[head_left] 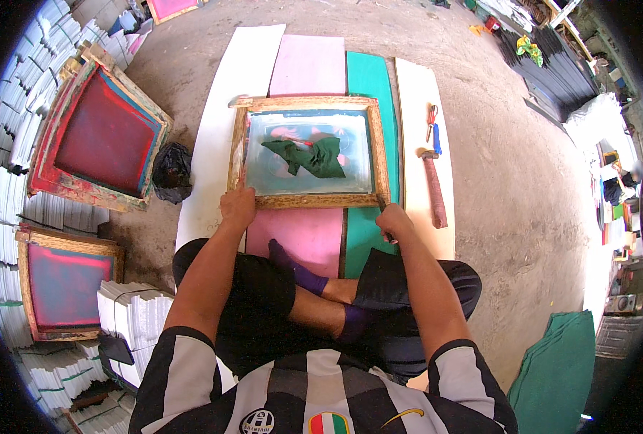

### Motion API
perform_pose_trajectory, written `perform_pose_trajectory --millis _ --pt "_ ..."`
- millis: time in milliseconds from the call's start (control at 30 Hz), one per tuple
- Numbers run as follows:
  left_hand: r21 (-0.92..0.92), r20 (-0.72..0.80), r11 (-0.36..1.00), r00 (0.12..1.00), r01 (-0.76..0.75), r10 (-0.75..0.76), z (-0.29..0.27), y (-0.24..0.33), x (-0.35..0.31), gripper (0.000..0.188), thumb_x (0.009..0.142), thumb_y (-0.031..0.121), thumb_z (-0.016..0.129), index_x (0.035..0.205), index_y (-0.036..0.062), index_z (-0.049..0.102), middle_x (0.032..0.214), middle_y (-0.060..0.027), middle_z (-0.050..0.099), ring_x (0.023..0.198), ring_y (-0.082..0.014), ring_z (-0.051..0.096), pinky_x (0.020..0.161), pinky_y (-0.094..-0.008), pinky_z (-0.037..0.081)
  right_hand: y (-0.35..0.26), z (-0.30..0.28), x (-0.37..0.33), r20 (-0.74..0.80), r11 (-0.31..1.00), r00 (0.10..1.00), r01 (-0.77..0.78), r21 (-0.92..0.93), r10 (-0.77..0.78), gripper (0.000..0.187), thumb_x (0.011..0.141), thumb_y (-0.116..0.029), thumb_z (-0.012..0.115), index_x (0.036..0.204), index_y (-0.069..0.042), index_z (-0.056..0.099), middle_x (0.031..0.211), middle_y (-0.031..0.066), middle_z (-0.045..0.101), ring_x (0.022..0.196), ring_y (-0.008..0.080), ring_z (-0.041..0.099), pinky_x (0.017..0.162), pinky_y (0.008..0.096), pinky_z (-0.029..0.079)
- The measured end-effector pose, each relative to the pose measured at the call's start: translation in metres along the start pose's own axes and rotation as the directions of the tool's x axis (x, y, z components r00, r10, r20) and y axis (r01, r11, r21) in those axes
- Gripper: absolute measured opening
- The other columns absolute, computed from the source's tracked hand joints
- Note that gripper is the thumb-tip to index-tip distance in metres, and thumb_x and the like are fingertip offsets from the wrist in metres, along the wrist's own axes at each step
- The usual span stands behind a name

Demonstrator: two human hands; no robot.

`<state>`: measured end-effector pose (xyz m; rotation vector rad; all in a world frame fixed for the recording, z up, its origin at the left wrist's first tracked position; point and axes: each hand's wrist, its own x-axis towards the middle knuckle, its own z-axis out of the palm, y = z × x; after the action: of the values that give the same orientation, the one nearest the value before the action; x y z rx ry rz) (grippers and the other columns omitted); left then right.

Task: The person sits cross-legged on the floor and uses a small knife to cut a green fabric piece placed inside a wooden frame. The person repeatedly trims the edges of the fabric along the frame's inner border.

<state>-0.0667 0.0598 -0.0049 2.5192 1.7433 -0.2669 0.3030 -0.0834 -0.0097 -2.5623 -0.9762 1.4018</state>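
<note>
A wooden-framed printing screen (314,200) lies before me on the boards, its pale blue mesh showing reddish shapes beneath. Crumpled on the mesh is a dark green piece of cloth (324,158). My left hand (239,206) is closed on the near left corner of the frame. At the near right corner, my right hand (395,222) is closed round a slim dark tool (383,203), whose tip touches or nearly touches the wood. Its exact kind is hidden by my fingers. A hammer (434,189) with a wrapped handle lies to the right, below a red-handled screwdriver (431,121) and a blue-handled tool (437,139).
White, pink (307,65) and green boards lie side by side under the frame. Leftward are two more framed screens (108,134), a black plastic bag (171,172) and stacks of white sheets (137,311). Green sheets (553,362) lie at the lower right on the concrete floor (509,188).
</note>
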Motion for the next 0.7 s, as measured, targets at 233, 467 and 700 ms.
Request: perform_pose_trajectory --millis 233,467,700 --pt "0.032 0.103 0.999 0.994 0.037 -0.040 -0.002 0.002 0.003 0.015 0.085 0.012 0.062 0.096 0.0101 0.072 0.113 -0.0144 0.067 0.090 -0.0331 0.072 0.075 -0.0445 0.057 0.002 0.015 -0.007 -0.200 0.985 0.980 -0.011 -0.170 -0.024 0.032 0.088 -0.018 0.053 0.103 0.003 0.071 0.111 0.0277 0.069 0.106 0.0412 0.068 0.092 0.0498 0.054" --pt "0.045 0.095 0.999 0.995 0.014 -0.019 0.002 0.000 0.005 0.017 0.085 0.013 0.064 0.100 0.0113 0.072 0.110 -0.0121 0.067 0.094 -0.0318 0.072 0.076 -0.0451 0.057 0.025 0.031 0.014 -0.328 0.992 0.939 0.071 -0.103 -0.101 0.026 0.086 -0.016 0.055 0.089 0.007 0.068 0.074 0.0202 0.070 0.063 0.0312 0.070 0.065 0.0438 0.057" --pt "0.052 0.088 0.998 0.995 0.037 -0.042 -0.007 0.003 0.002 0.021 0.081 0.021 0.074 0.100 0.0112 0.072 0.111 -0.0118 0.067 0.097 -0.0310 0.071 0.081 -0.0454 0.056 0.030 0.041 0.007 -0.286 0.959 0.955 0.154 0.237 -0.082 0.022 0.086 -0.016 0.060 0.085 0.006 0.059 0.064 0.0159 0.065 0.051 0.0264 0.067 0.050 0.0409 0.054"
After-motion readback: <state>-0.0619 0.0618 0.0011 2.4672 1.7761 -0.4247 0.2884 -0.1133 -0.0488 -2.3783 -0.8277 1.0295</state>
